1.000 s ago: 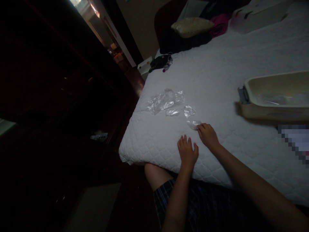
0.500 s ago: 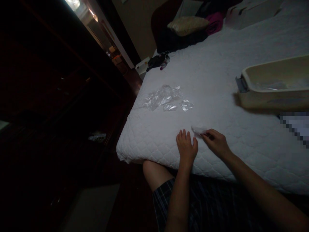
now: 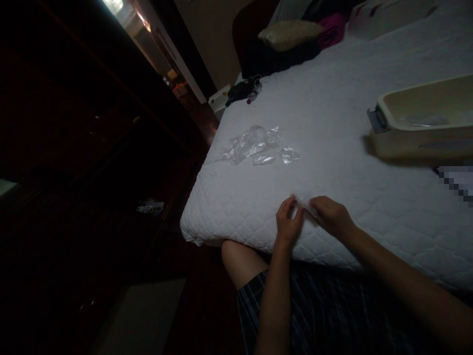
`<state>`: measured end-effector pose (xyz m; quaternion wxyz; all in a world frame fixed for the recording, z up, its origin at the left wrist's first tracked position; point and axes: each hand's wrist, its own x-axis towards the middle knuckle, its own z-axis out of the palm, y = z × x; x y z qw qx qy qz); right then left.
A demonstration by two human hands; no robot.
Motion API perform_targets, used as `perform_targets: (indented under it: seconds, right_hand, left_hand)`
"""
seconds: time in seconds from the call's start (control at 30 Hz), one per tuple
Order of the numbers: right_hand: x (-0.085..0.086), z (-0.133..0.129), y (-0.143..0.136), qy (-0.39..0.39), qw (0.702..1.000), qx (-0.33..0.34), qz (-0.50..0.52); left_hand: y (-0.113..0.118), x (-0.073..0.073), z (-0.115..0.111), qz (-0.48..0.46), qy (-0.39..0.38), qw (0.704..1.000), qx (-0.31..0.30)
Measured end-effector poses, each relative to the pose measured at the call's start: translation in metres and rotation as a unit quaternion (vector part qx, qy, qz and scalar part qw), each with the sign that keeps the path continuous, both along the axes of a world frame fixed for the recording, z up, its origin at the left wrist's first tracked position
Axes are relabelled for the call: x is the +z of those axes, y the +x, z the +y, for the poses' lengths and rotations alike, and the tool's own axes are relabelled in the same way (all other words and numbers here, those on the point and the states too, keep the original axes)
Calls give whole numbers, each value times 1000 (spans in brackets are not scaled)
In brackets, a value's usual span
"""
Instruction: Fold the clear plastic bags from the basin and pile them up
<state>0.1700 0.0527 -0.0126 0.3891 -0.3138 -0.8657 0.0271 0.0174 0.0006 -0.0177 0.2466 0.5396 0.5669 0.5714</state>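
A small clear plastic bag (image 3: pixel 304 201), blurred and hard to make out against the white bedding, is stretched between my hands just above the bed's near edge. My right hand (image 3: pixel 332 215) pinches its right side with bent fingers. At its left side, my left hand (image 3: pixel 288 222) has its fingers and thumb curled in on the edge of the bag. Farther back on the quilted white mattress cover (image 3: pixel 325 123) lie crumpled clear plastic wrappers (image 3: pixel 246 143), with a small clear packet (image 3: pixel 289 155) beside them.
A cream plastic bin (image 3: pixel 414 143) with a grey latch stands at the right, clear plastic inside it. Toward the back are a beige cushion (image 3: pixel 290 34), a rolled magenta cloth (image 3: pixel 332 29) and a white box (image 3: pixel 391 17). Dark furniture (image 3: pixel 74 123) fills the left.
My left hand has gone from spread fingers beside the bag to curled fingers at its left edge. My right hand keeps its pinch. The view has shifted slightly.
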Motion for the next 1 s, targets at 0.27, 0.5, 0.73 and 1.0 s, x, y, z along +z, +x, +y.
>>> perform_targets:
  seconds: [0.27,0.5,0.73,1.0]
  right_hand:
    - [-3,0,-2,1,999,33,-22]
    - [-3,-1,-1,-4,1000,-3,-6]
    - [-4,2,-1,49,988,-100,105]
    - [-5,5,1,44,976,-145,158]
  left_hand:
    - [-4,1,4,-117,-11,993,4]
    - [-11,-3,6,-186,-30,979,71]
    - [-14,-3,8,-373,13,923,94]
    - [-13,3,7,-421,12,905,60]
